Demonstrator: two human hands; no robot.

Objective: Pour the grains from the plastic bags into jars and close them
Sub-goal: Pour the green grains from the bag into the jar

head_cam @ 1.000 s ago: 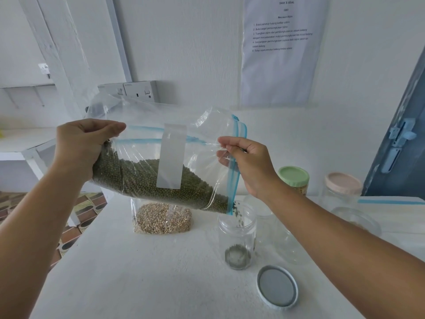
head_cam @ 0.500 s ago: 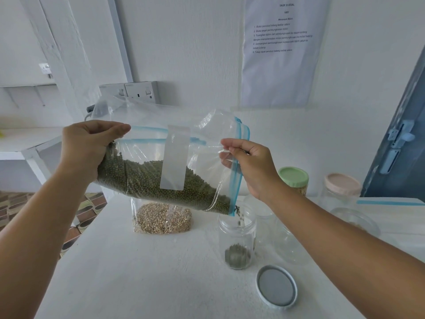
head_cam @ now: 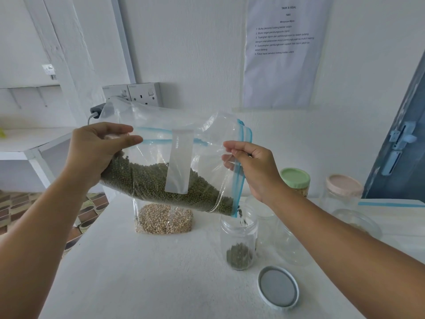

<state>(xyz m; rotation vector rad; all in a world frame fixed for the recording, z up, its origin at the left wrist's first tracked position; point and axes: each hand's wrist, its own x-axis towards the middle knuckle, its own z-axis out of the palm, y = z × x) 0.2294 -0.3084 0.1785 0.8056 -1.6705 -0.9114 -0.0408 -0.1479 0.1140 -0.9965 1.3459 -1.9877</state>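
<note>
A clear zip bag of green beans (head_cam: 161, 183) is held tilted above the white table (head_cam: 149, 277), its blue-zip mouth pointing down to the right. My left hand (head_cam: 96, 153) grips the bag's bottom end. My right hand (head_cam: 253, 169) pinches the open zip edge. Beans fall from the bag's lower corner into an open clear jar (head_cam: 239, 240) that holds a small heap of green beans at its bottom. The jar's white lid (head_cam: 278, 287) lies upside down on the table to its right. A second bag of pale grains (head_cam: 164, 218) stands behind.
Behind my right arm stand empty clear jars (head_cam: 287, 245), a green-lidded jar (head_cam: 295, 181) and a pink-lidded jar (head_cam: 343, 188). Wall sockets (head_cam: 138, 93) and a taped paper sheet (head_cam: 282, 51) are on the wall. The table's left edge drops to a tiled floor (head_cam: 13, 210).
The bag and both hands have shifted slightly right and lower. Beans keep falling and the heap in the jar has grown a little.
</note>
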